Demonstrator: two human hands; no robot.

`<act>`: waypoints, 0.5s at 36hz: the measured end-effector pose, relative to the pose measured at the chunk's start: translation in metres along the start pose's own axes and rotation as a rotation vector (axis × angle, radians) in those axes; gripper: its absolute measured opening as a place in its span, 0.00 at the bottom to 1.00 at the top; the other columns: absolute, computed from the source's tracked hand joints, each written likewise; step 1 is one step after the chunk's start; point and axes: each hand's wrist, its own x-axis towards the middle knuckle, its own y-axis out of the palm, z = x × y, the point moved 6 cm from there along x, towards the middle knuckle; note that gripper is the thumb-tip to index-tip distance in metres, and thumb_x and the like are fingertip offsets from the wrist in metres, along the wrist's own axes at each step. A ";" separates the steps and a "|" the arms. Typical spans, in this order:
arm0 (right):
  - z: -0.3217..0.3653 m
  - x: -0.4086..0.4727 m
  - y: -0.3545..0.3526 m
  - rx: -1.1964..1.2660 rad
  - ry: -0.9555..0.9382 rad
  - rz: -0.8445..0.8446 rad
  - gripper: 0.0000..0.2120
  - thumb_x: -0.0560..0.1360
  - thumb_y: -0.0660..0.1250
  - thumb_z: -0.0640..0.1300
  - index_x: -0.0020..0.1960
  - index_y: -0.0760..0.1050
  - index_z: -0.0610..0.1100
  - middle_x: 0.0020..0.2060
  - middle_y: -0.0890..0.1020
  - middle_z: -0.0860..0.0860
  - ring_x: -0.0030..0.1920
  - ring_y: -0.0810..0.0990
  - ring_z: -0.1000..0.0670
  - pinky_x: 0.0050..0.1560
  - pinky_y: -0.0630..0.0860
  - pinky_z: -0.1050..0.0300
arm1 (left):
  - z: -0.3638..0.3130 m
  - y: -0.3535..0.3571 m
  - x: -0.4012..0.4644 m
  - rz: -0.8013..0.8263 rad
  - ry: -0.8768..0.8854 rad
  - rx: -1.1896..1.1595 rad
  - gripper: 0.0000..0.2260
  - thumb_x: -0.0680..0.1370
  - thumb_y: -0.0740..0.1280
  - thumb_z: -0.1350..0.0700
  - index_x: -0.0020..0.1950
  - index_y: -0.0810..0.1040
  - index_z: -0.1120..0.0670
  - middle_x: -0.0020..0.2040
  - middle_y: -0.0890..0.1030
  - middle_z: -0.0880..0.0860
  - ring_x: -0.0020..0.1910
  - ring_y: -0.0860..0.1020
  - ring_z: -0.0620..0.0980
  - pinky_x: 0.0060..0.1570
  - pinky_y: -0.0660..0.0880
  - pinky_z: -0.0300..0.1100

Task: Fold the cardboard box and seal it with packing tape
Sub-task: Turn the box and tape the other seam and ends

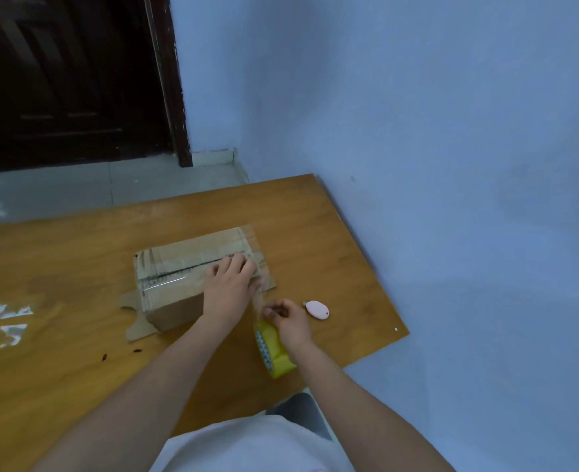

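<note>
On the wooden desk (77, 267), near its far right corner by the blue wall, lies the cardboard box (192, 264), folded shut with its top flaps meeting in a dark seam. Clear tape already shines along that seam. The left hand (228, 287) lies flat on the box's right end, fingers spread and pressing, which looks meant to pin the strip down and keep the box from sliding. Just beside the box's near right corner, the right hand (288, 321) has its fingers curled, pinching the stretch of clear tape that runs from the box to the yellow tape roll (274, 349), which hangs beneath the wrist. Holding the strip taut this way probably keeps it from wrinkling or sticking to itself. A small pink cutter (317, 309) rests on the desk just right of that hand, within easy reach, likely for slicing the tape free.
</note>
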 end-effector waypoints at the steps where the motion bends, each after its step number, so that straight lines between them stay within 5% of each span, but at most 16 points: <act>1: 0.001 -0.001 0.000 0.000 -0.003 -0.003 0.06 0.75 0.66 0.34 0.42 0.74 0.41 0.37 0.78 0.49 0.41 0.76 0.52 0.42 0.72 0.67 | 0.000 0.000 0.000 -0.015 0.013 0.021 0.13 0.69 0.74 0.47 0.45 0.77 0.54 0.46 0.78 0.53 0.44 0.77 0.56 0.42 0.71 0.48; 6: 0.001 -0.003 0.002 -0.010 -0.013 -0.036 0.11 0.75 0.66 0.33 0.37 0.73 0.46 0.36 0.77 0.50 0.39 0.74 0.53 0.42 0.71 0.65 | -0.002 -0.001 0.000 -0.085 0.049 0.116 0.13 0.67 0.75 0.47 0.42 0.78 0.54 0.43 0.79 0.52 0.41 0.78 0.55 0.39 0.71 0.47; 11: -0.006 -0.011 -0.003 0.015 -0.007 -0.040 0.12 0.74 0.66 0.32 0.37 0.73 0.46 0.35 0.77 0.51 0.39 0.75 0.53 0.43 0.71 0.64 | -0.003 -0.007 0.003 -0.186 0.097 0.164 0.08 0.69 0.62 0.53 0.41 0.79 0.54 0.41 0.79 0.52 0.38 0.78 0.54 0.37 0.71 0.45; 18: -0.001 -0.009 -0.008 0.047 0.006 -0.057 0.12 0.74 0.67 0.32 0.36 0.74 0.46 0.35 0.78 0.51 0.39 0.75 0.54 0.43 0.72 0.63 | -0.002 0.000 0.002 -0.126 0.124 0.198 0.11 0.66 0.75 0.51 0.43 0.79 0.54 0.44 0.80 0.53 0.40 0.78 0.55 0.40 0.74 0.45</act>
